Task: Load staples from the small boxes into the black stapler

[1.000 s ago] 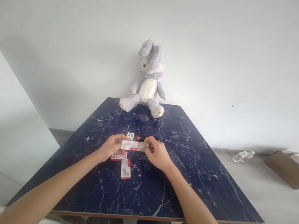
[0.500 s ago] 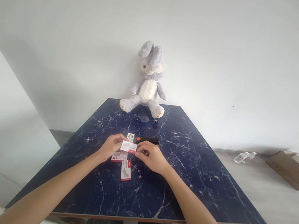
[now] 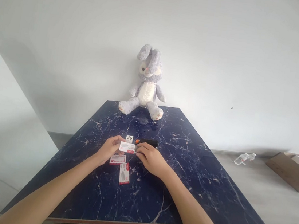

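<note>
My left hand point(image 3: 111, 150) pinches the left end of a small white and red staple box point(image 3: 127, 147), held level above the table. At the box's right end, my right hand point(image 3: 151, 158) has its fingers closed. A narrow greyish strip shows between that end and the fingertips; I cannot make out what it is. Beneath the hands lie a red-edged box point(image 3: 118, 159) and another staple box point(image 3: 124, 174) with a grey picture on it. A small white box point(image 3: 129, 138) with a dark print lies behind the held one. Beyond my right fingers is a black object with an orange end point(image 3: 148, 142).
A grey plush rabbit point(image 3: 147, 91) sits against the wall at the far edge of the dark blue marbled table point(image 3: 183, 190). A white cabinet point(image 3: 2, 118) stands at the left. On the floor at right are clear bottles point(image 3: 242, 158) and a cardboard box point(image 3: 287, 170).
My right fingers have shifted slightly at the box's right end, and a greyish strip now shows there. The left hand still holds the box. The whole view has tilted slightly.
</note>
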`<state>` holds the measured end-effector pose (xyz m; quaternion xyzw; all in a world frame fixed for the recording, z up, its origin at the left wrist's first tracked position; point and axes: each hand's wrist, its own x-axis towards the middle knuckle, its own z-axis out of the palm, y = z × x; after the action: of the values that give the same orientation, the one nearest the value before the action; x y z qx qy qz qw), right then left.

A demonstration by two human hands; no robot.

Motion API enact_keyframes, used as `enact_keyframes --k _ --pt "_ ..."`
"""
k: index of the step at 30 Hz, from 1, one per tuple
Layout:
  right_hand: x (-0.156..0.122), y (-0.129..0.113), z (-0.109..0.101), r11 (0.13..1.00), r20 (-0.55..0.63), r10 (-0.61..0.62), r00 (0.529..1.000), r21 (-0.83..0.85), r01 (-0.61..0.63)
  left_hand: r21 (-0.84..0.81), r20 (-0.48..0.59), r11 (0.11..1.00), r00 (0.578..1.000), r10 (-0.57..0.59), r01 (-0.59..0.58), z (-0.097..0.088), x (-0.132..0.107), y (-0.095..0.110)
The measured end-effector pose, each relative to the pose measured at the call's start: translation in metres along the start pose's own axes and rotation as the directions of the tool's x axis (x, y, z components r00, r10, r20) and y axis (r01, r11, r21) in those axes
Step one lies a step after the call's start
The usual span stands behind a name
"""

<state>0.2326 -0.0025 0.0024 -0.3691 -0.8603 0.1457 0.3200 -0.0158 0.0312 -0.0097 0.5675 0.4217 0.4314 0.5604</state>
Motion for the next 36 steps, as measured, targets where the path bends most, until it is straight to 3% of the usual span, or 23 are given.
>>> enact_keyframes --k 6,11,14,16,18,21,24,26,28,31,36 --pt "0.001 0.0 -0.004 0.98 -0.074 0.073 0.995 0.192 -0.057 0.0 0.003 1.0 1.0 -0.006 0.006 0.0 -0.001 0.004" --pt "0.002 -0.001 -0.003 0.97 -0.161 0.122 0.979 0.227 -0.084 -0.006 0.005 1.0 1.0 -0.006 0.006 -0.001 -0.001 0.004" --pt "0.002 -0.001 -0.003 0.958 -0.229 0.201 0.952 0.251 -0.142 -0.021 0.013 1.0 1.0 -0.02 0.02 -0.003 0.0 0.001" --pt "0.004 0.0 -0.004 0.908 -0.265 0.325 0.908 0.355 -0.221 -0.043 0.014 0.998 0.999 -0.042 0.042 -0.004 0.002 -0.001" --pt "0.005 0.002 -0.006 0.782 -0.259 0.476 0.841 0.562 -0.27 -0.07 -0.003 0.996 0.998 -0.06 0.06 -0.006 0.004 -0.002" --pt "0.008 0.006 -0.012 0.448 -0.135 0.632 0.763 0.867 -0.218 -0.131 -0.039 0.989 0.996 -0.081 0.075 -0.008 0.005 -0.002" --pt "0.009 0.009 -0.018 0.136 0.031 0.676 0.736 0.977 -0.166 -0.191 -0.057 0.978 0.993 -0.098 0.086 -0.008 0.005 0.001" --pt "0.008 0.008 -0.019 0.067 0.092 0.66 0.746 0.981 -0.18 -0.212 -0.047 0.973 0.994 -0.1 0.088 -0.007 0.004 0.002" --pt "0.007 0.005 -0.016 0.141 0.102 0.629 0.771 0.96 -0.242 -0.221 -0.025 0.971 0.994 -0.104 0.096 -0.005 0.002 0.003" --pt "0.007 0.0 -0.007 0.347 0.106 0.59 0.801 0.862 -0.369 -0.23 0.028 0.966 0.993 -0.115 0.119 -0.002 -0.001 0.004" --pt "0.008 0.0 0.001 0.586 0.051 0.538 0.841 0.695 -0.417 -0.28 0.253 0.952 0.966 -0.051 0.124 -0.002 -0.007 0.009"
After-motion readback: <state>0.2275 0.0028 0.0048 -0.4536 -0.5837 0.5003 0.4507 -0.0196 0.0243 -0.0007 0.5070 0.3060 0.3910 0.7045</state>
